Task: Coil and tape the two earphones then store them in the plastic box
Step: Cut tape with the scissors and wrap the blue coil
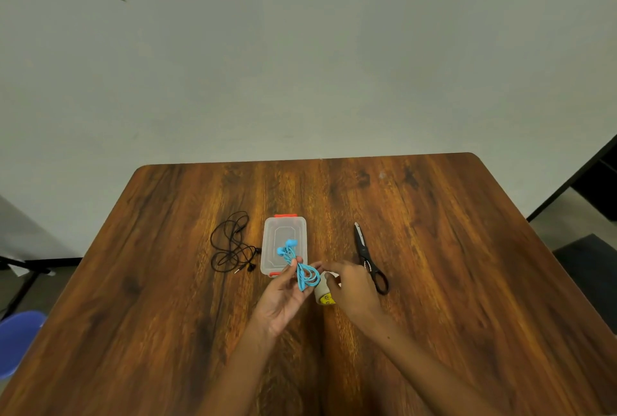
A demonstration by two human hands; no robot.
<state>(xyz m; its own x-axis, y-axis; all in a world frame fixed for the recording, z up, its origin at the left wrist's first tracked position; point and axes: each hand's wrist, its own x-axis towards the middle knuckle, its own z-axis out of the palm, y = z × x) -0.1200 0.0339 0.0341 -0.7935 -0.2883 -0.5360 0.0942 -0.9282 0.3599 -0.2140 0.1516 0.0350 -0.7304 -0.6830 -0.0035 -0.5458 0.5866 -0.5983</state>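
My left hand [283, 292] pinches a coiled blue earphone [305, 273] at its middle, holding it above the table just in front of the plastic box [268, 248]. The earbuds point up over the box, whose lid with red clips is on. My right hand [350, 285] rests over a white roll of tape [322, 292] with a yellow core, fingers curled at the roll and near the blue coil. A black earphone [232, 243] lies loose and uncoiled on the table left of the box.
Black scissors [367, 257] lie right of my right hand, blades pointing away. The wooden table [167, 332] stands against a pale wall. A blue chair [16, 342] sits at the left, dark furniture at the right edge.
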